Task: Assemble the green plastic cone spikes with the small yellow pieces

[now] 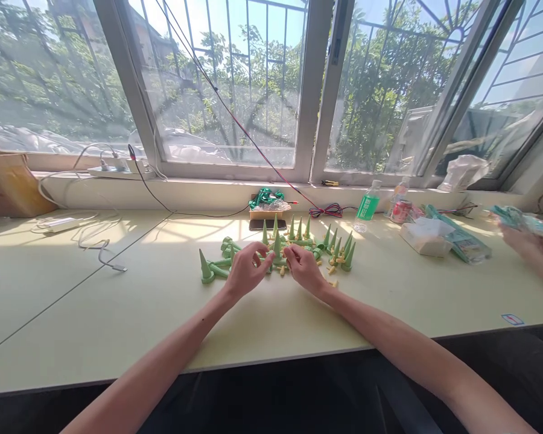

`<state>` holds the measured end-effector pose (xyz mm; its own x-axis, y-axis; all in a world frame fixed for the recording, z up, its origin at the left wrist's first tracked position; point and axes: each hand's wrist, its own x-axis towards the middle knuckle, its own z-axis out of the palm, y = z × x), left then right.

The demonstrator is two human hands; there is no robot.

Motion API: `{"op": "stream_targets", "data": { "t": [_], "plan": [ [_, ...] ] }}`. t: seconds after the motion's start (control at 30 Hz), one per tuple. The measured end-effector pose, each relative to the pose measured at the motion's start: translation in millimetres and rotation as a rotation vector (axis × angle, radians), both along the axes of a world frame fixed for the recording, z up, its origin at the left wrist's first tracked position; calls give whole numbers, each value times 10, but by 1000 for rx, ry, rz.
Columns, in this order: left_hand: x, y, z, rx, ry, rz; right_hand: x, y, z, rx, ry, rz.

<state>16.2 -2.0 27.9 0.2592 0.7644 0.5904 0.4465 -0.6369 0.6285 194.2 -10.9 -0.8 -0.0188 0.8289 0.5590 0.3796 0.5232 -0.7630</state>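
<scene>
Many green cone-shaped pieces, one of them a cone [204,267] at the left, stand or lie in a cluster at the table's middle. My left hand [248,266] is at the cluster's front, thumb and fingers curled close to an upright green cone [277,246]. On that cone's right side is my right hand [302,265], its fingertips pinched together on something too small to make out. Small yellow pieces [332,270] lie among the cones, mostly to the right. Whether my left fingertips touch the cone cannot be made out.
Behind the cluster are a dark phone [267,225] and a small box [266,213] with green material. To the right stand a bottle [368,207], a red can [400,211] and a tissue pack [427,235]. Another person's hands [520,238] are at the far right. Cables [100,244] lie left.
</scene>
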Motion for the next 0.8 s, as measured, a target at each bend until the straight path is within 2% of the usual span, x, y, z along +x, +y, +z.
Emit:
{"op": "stream_targets", "data": {
  "t": [0.1,0.2,0.27,0.4,0.8],
  "plan": [
    [-2,0,36,-224,-120,-39,17,-16,30,-2,15,9],
    [-15,3,72,-531,-202,-164,30,-40,62,0,10,29],
    [-25,2,88,-665,-240,-223,36,-50,77,1,2,38],
    [-41,-1,97,-785,-268,-240,41,-52,82,-1,-9,53],
    [-68,54,56,-1009,-332,-325,39,-38,73,4,-27,37]
  ]
}}
